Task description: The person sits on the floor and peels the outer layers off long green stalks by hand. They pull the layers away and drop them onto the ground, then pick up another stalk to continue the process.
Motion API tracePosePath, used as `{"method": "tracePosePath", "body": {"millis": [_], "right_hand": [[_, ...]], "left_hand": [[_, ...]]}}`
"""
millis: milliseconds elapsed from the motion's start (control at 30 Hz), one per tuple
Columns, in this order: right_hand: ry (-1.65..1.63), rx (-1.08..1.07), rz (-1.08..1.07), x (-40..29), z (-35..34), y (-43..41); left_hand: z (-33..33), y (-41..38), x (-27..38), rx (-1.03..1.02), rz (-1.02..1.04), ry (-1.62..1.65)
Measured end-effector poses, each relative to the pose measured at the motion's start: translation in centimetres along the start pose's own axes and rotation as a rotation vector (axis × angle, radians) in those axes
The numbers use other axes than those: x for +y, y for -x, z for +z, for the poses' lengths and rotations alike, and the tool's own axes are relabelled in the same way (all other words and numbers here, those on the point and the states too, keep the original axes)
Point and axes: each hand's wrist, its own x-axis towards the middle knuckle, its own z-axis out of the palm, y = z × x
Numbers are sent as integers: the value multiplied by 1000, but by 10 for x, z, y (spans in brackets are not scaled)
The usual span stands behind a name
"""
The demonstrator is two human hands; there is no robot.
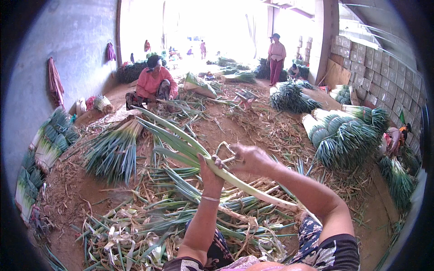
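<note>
My left hand (212, 171) is closed around a long green onion (251, 188), where its white shank meets the green leaves. The stalk lies slantwise, its leaves toward the upper left and its rooted end by my right forearm. Just right of the left hand, my right hand (252, 160) has bent fingers at a thin peeled strip of leaf (222, 145); whether it grips the strip I cannot tell. Beneath my arms, loose green onions (183, 206) and peeled skins (118, 233) cover the ground.
A fan of green onions (117, 149) stands at the left. Tied bundles (346, 132) are piled at the right, more (51, 145) along the left wall. A co-worker (156, 83) squats ahead beside a small stool (246, 98); another person (276, 57) stands farther back. Stacked boxes (383, 71) line the right.
</note>
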Motion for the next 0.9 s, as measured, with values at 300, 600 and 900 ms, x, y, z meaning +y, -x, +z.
{"method": "tracePosePath", "body": {"millis": [300,600,900], "right_hand": [[255,175,508,104,-70,-37],[0,114,537,96,-117,-58],[-320,-163,208,-7,36,33]], "left_hand": [[2,2,3,33,6,63],[6,3,-4,-25,-6,66],[-16,-8,-8,60,30,-35]]}}
